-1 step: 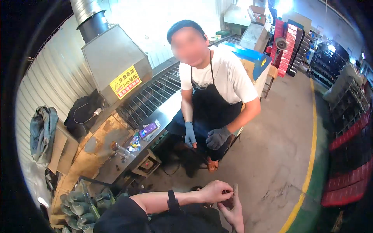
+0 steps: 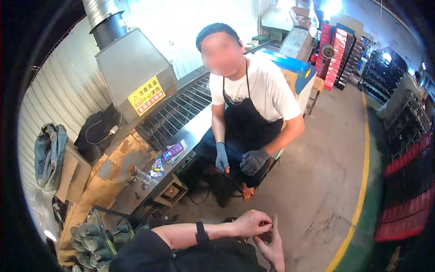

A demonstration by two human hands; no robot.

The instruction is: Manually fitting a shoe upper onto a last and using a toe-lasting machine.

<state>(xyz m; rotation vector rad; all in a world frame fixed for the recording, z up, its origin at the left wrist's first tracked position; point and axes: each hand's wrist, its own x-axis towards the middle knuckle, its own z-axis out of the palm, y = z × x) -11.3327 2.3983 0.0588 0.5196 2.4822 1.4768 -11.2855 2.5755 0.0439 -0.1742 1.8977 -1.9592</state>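
Greyish piece (image 2: 274, 221), too small to identify, lies at the fingertips of two bare hands, right of the tabletop (image 2: 131, 195). Since the earlier frame, only the head (image 2: 218, 31) of the co-worker (image 2: 251, 118) has shifted, slightly rightward. Left to right: one clear jar (image 2: 143, 177) and one phone (image 2: 172, 153) on the tabletop; one co-worker at its right, wearing two gloves (image 2: 255, 162); one left hand (image 2: 250, 224), fingers curled; one right hand (image 2: 274, 255), thumb spread. Whether either hand's fingers grip the piece, I cannot tell.
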